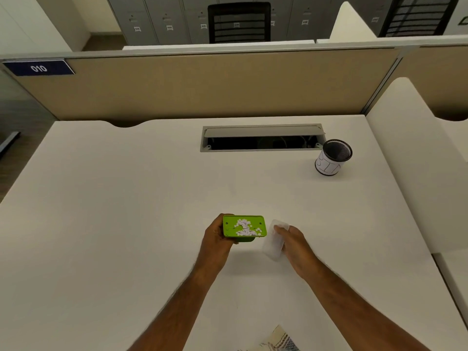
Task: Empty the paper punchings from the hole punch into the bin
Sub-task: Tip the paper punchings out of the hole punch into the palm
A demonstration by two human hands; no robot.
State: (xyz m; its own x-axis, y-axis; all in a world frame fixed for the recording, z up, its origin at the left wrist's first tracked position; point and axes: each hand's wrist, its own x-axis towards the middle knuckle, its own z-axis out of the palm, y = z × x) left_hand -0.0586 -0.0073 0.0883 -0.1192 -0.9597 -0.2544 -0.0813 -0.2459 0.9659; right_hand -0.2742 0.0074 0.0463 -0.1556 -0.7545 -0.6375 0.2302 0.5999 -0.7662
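One white desk (126, 224) is carrying everything; one mesh bin (333, 158), labelled on a paper wrap, is standing well apart from the hands, far to the right near the cable hatch (262, 138). The left hand (217, 239) is grasping the one green hole punch (244, 228), upturned, with a loose heap of white punchings (244, 228) lying exposed on its underside, too many to count. The right hand (295, 241) is pinching the one clear base cover (274, 239) just beside it. The risk, I judge, is spilling: any tilt or jolt while carrying the open punch across to the bin could be scattering punchings over the desk.
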